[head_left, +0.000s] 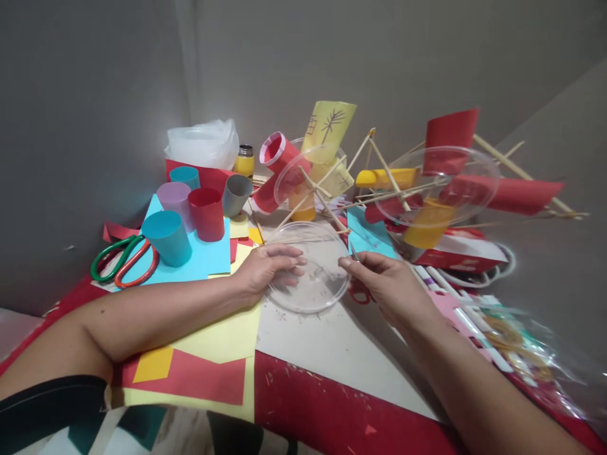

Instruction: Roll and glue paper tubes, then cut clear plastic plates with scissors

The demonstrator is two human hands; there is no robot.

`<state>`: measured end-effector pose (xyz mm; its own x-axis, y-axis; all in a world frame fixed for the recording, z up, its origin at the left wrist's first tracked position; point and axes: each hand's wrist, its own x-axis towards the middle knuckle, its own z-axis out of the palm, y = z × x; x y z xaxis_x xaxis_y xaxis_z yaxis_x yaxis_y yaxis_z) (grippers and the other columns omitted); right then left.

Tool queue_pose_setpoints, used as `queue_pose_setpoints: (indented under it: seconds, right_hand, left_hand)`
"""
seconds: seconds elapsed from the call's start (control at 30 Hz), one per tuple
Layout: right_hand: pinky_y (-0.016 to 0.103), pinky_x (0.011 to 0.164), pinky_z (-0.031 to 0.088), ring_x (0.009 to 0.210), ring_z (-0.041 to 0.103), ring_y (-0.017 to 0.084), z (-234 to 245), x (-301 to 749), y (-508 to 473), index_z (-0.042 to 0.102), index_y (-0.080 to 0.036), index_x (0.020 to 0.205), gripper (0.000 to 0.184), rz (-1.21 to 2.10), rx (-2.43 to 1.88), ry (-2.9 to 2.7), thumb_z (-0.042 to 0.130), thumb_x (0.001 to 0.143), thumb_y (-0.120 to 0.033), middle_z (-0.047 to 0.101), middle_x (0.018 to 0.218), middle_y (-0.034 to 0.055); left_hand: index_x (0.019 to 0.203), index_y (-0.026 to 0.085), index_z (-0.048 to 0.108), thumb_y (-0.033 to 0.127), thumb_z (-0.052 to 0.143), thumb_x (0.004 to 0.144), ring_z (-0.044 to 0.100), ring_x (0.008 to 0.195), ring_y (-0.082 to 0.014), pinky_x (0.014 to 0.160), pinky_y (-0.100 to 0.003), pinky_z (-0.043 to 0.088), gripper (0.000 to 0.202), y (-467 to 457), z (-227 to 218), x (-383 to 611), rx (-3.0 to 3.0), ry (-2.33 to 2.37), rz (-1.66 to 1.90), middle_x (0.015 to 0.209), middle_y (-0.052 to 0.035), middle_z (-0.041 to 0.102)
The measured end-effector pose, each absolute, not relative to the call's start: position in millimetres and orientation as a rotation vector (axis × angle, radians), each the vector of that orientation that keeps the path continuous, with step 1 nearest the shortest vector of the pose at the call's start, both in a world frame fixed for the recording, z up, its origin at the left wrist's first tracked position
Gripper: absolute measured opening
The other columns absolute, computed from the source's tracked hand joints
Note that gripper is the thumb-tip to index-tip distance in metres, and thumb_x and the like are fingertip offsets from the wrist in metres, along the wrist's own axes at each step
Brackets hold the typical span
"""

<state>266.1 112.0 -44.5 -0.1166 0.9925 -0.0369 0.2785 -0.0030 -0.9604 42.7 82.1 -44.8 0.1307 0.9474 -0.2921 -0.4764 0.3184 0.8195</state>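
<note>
A round clear plastic lid (318,297) lies over the pale board between my hands. My left hand (272,272) is at its left edge, some fingers over the rim and others seen blurred through the plastic, gripping it. In my right hand (391,281) is a small pair of scissors (360,294); the blade tip pokes out above the fingers and the red handle shows below them. The right fingertips are close to the lid's right rim. Just behind, a stick frame (303,202) carries another clear disc with red and yellow paper tubes.
A second wheel-like stick structure (436,189) stands at the right. Paper cups (165,237) and large green-and-orange-handled scissors (126,259) are at left. Coloured paper (203,379) lies under my left arm. Markers (467,316) and a plastic bag (516,354) lie by my right arm.
</note>
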Motion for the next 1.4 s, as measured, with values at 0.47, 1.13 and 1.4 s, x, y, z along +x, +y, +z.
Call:
queue_pose_setpoints:
  seconds: [0.47,1.13,1.4]
  right_hand:
    - [0.021,0.046,0.048,0.048,0.06,0.011,-18,244,74,0.057,-0.022,0.088,0.033,1.235,-1.205,-1.433,0.064,0.088,-0.054,0.07,0.067,0.0006]
    - [0.015,0.035,0.04,0.033,0.052,0.007,-24,223,58,0.053,-0.019,0.084,0.022,1.589,-1.262,-1.628,0.039,0.101,-0.018,0.068,0.051,-0.0004]
    - [0.013,0.032,0.037,0.031,0.052,0.008,-22,224,59,0.053,-0.019,0.085,0.021,1.672,-1.245,-1.526,0.04,0.101,-0.019,0.067,0.05,-0.0009]
  left_hand:
    - [0.089,0.013,0.074,0.007,0.075,0.076,0.073,0.071,-0.0141,0.058,-0.023,0.059,0.014,80,-50,41,0.722,0.962,1.228,0.087,-0.006,0.078]
    - [0.095,0.015,0.075,0.019,0.084,0.073,0.073,0.074,-0.013,0.064,-0.022,0.057,0.024,75,-53,46,1.013,0.891,1.241,0.092,-0.005,0.078]
    - [0.097,0.019,0.078,0.021,0.08,0.078,0.073,0.084,-0.0146,0.08,-0.026,0.058,0.019,72,-51,47,1.274,0.987,1.291,0.094,-0.0045,0.079]
